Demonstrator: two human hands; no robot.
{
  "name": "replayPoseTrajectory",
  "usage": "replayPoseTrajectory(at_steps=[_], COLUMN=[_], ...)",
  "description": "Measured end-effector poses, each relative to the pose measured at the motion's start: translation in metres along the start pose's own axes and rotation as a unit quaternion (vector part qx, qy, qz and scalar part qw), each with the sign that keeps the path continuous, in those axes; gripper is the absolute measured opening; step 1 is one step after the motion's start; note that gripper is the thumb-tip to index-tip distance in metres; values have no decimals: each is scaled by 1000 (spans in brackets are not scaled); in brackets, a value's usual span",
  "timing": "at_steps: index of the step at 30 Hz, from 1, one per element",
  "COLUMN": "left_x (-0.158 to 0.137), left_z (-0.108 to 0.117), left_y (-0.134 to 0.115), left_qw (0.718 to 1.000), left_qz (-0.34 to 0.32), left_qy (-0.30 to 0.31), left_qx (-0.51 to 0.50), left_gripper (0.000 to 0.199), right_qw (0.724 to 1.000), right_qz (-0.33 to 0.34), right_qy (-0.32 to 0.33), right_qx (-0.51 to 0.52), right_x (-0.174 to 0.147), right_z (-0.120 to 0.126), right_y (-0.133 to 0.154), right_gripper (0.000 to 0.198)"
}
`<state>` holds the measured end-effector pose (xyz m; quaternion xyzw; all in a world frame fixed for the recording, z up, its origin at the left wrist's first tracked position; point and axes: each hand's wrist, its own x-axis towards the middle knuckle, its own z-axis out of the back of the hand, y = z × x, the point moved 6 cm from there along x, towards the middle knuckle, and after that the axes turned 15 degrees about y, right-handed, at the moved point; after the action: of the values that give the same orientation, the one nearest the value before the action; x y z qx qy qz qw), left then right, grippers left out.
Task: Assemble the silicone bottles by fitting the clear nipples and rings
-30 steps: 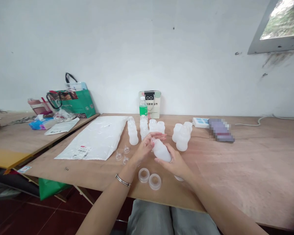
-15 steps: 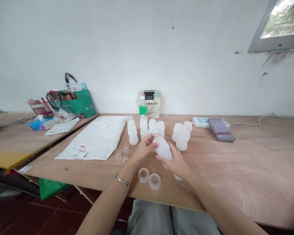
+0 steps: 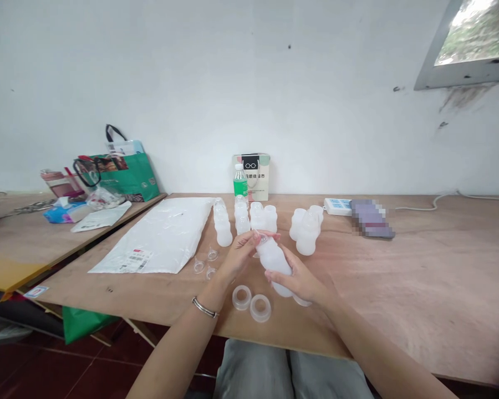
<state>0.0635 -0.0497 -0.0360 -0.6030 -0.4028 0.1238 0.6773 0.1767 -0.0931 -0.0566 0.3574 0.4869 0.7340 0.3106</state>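
A frosted white baby bottle is tilted above the table, its top toward the left. My right hand is wrapped round its body. My left hand is closed at its top end, fingers pinched on a clear nipple there; whether the nipple is seated, I cannot tell. Beside my left wrist lie several clear nipples. Two translucent collar rings lie near the front edge. Another white piece shows partly beneath my right hand.
Several bottles stand behind my hands, some with nipples, and a cluster is to the right. A white plastic mailer lies left. A green-labelled drink bottle, paper bag, power strip and blurred purple item sit farther back.
The held bottle is turned more lengthwise, its lower end now reaching nearer to me. My left fingers have shifted over its top. The whole view has drifted slightly.
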Motion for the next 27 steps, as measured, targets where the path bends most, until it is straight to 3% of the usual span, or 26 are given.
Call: replayPoseTrajectory(at_steps=[6,12,18,23,27], left_x=[-1,-1,2,-2,-2], left_z=[8,9,-2,-4,-4], left_y=[1,1,-1,-8,-7], left_qw=[999,999,995,995,994], left_qz=[-24,-40,-63,-79,-71], left_qy=[-38,-26,52,46,48], left_qx=[-1,-2,-52,37,65], left_gripper=[29,29,63,40,37], right_qw=[997,996,990,986,988], right_qz=[18,10,30,38,27], right_qy=[-2,-9,-62,-78,-78], right_qx=[-80,-89,-125,-145,-131], right_x=[1,1,2,1,1], right_z=[-4,-3,6,9,9], right_y=[-5,-9,-6,-4,-5], right_gripper=[63,66,66,54,53])
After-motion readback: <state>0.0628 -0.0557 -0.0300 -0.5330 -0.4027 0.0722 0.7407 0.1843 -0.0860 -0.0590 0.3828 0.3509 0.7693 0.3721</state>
